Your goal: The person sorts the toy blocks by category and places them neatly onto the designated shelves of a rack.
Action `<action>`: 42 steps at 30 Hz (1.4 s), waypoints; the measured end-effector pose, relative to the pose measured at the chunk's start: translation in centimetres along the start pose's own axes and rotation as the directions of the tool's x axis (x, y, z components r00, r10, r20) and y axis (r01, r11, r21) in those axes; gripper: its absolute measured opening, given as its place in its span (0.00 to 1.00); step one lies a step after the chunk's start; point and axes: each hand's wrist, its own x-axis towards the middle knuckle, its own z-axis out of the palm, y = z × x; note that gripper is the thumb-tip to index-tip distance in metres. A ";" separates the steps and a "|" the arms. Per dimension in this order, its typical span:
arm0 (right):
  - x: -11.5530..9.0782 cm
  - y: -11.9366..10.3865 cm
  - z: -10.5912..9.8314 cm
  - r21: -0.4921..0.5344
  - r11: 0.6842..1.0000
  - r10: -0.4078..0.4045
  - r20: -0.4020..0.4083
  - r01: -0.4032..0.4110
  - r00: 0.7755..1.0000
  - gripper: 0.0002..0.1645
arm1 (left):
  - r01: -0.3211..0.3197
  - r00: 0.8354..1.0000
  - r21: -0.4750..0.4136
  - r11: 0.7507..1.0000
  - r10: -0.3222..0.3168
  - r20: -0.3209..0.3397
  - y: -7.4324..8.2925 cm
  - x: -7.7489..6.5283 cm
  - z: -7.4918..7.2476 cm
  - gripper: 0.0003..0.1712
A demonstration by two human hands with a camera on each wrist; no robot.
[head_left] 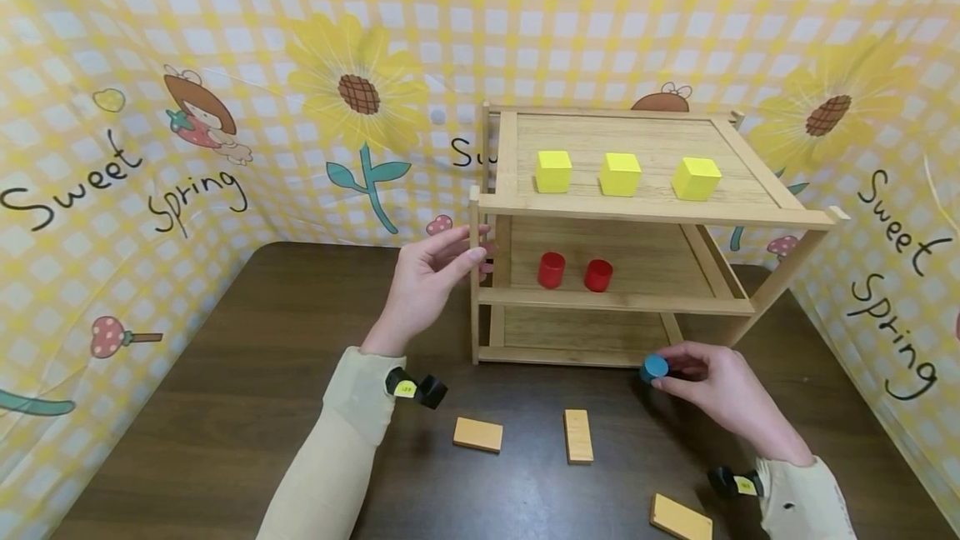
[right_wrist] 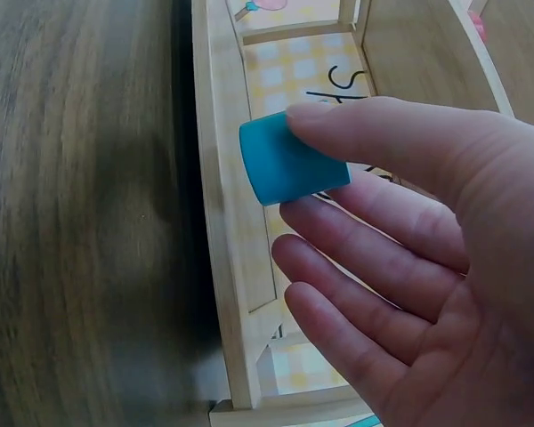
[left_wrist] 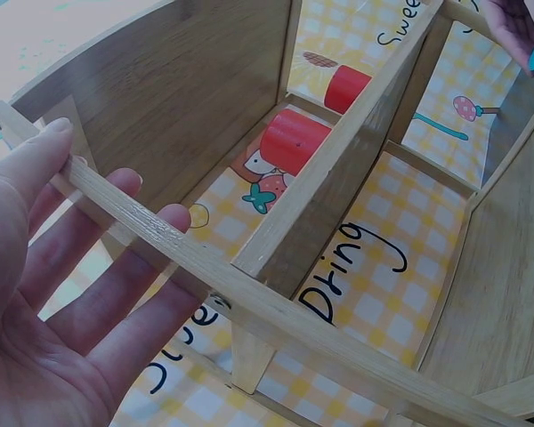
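Sleeved forearms (head_left: 318, 473) lie nearest, reaching over the table (head_left: 300, 315) toward a wooden rack (head_left: 615, 300). At its fingertips the right hand (head_left: 726, 386) pinches a blue cylinder (head_left: 655, 369), long axis roughly upright, just by the near end of the rack's bottom rail (head_left: 562, 357); whether it touches the table I cannot tell. Well apart from it, the left hand (head_left: 420, 286) loosely grips a front post (head_left: 475, 315). The bottom shelf (head_left: 577, 332) lies forward and left of the right hand, edged by that low rail. Between the hands and beyond, two red cylinders (head_left: 551, 271) stand on the middle shelf (head_left: 652, 261), below three yellow cubes (head_left: 620, 174). Three wooden blocks (head_left: 578, 437) lie on the hands' near side.
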 end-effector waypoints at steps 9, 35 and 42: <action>0.1 -0.6 -0.1 0.006 1.000 -0.023 -0.030 0.023 0.999 0.15 | -0.013 1.000 -0.021 1.000 0.013 0.007 -0.1 0.1 0.0 0.19; -0.1 -2.6 -1.0 -0.063 0.995 -0.089 -0.168 0.079 0.982 0.17 | -0.019 1.000 -0.012 1.000 0.019 0.009 -0.2 0.1 0.0 0.19; -0.2 -3.0 -1.2 -0.059 0.993 -0.112 -0.198 0.102 0.974 0.18 | -0.028 0.999 -0.014 0.999 0.029 0.016 -0.1 0.1 0.0 0.18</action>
